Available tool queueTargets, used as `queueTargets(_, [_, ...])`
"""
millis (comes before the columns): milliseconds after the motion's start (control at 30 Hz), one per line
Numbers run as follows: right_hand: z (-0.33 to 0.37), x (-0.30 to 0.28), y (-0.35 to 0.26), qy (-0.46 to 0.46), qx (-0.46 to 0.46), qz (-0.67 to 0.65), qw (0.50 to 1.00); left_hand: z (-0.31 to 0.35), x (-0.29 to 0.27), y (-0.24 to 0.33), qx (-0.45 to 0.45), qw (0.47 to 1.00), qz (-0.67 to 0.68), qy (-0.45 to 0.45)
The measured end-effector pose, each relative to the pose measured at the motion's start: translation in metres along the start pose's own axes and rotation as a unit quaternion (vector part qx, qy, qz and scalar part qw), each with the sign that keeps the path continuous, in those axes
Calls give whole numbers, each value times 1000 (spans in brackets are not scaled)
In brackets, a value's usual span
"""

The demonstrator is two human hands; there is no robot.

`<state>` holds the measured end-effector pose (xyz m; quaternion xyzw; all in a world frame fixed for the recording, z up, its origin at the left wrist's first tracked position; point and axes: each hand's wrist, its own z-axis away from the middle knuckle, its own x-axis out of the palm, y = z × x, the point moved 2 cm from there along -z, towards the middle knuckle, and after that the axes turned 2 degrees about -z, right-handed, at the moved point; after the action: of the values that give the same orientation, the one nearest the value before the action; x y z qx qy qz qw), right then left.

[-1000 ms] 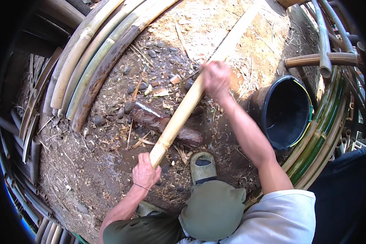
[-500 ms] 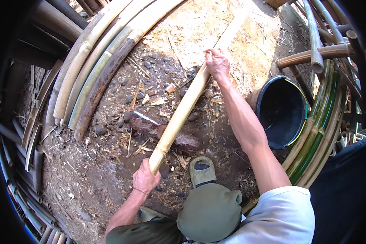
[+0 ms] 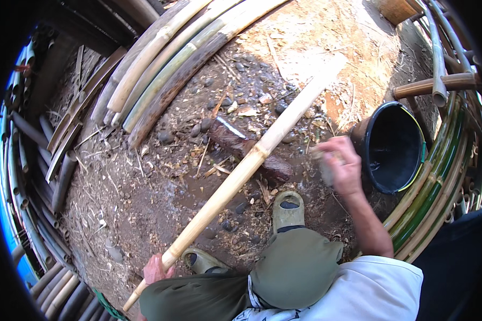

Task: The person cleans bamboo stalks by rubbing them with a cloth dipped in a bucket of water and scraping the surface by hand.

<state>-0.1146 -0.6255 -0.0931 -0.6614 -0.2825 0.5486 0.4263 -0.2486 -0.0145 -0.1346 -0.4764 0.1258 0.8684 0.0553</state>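
Observation:
A pale, peeled bamboo pole (image 3: pixel 219 195) slants from the lower left to the upper right. My left hand (image 3: pixel 156 269) is closed around it close to its lower end, beside my left knee. The pole's middle crosses over a dark, wet piece of log (image 3: pixel 277 167) on the ground. Off to the right of the pole, my right hand (image 3: pixel 341 165) is closed on a small greyish-tan wad (image 3: pixel 325 166), smeared by motion. That hand is apart from the pole, close to a black bucket (image 3: pixel 395 152) with dark insides.
Several thick bamboo poles (image 3: pixel 171 59) lie at the upper left. Green and tan bamboo (image 3: pixel 434 184) runs along the right, under a bamboo frame (image 3: pixel 439 83). Stacked dark poles (image 3: pixel 43 198) line the left side. Stones and chips litter the dirt ground (image 3: pixel 128 203) around my sandals (image 3: pixel 288 214).
My right hand has let go of the pole, come nearer the bucket and now holds a greyish wad. The pole and my left hand have shifted toward the lower left. The view has turned.

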Motion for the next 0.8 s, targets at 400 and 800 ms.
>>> queueTargets(400, [-16, -271, 390, 149, 410, 240, 868, 59, 90, -115, -166, 979, -51, -102])
queueTargets(800, [-22, -148, 73, 95, 244, -520, 813, -99, 10, 61, -57, 969, 220, -99])
